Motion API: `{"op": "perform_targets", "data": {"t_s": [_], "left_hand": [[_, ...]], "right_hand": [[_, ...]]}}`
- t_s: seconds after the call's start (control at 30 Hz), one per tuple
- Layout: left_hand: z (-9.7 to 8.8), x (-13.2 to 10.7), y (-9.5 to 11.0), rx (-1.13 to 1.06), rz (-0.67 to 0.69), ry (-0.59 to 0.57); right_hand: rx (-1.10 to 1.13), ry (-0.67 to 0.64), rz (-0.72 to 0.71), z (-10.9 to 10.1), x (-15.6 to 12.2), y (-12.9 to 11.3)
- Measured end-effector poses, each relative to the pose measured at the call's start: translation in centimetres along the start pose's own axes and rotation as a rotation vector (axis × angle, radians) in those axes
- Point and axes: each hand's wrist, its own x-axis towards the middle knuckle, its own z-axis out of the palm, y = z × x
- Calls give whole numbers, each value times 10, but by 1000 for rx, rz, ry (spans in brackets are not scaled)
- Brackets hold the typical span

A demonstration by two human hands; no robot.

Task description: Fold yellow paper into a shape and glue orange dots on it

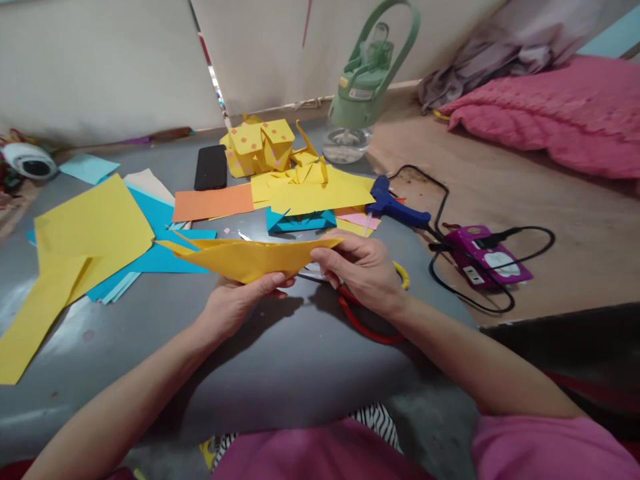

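A folded piece of yellow paper (250,257), long and boat-shaped with pointed ends, is held up above the grey table. My left hand (240,297) grips its lower edge near the middle, thumb in front and fingers behind. At its right end, my right hand (363,267) pinches the paper between thumb and fingers. Under my right hand lie scissors with red and yellow handles (367,330), partly covered by the hand. Beyond the paper sits a folded blue paper piece (301,221).
Yellow sheets (95,233) and blue paper (155,213) lie left. A phone (211,167), spotted yellow paper model (260,143) and green-topped bottle (355,100) stand behind. A blue glue gun (400,207) has its cord running to a purple power strip (487,257) at right.
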Motion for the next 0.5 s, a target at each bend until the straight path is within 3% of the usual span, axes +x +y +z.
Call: {"op": "perform_targets", "data": {"t_s": [0.5], "left_hand": [[0, -2, -3, 126, 141, 128]], "right_hand": [[126, -42, -2, -4, 1, -2]]}}
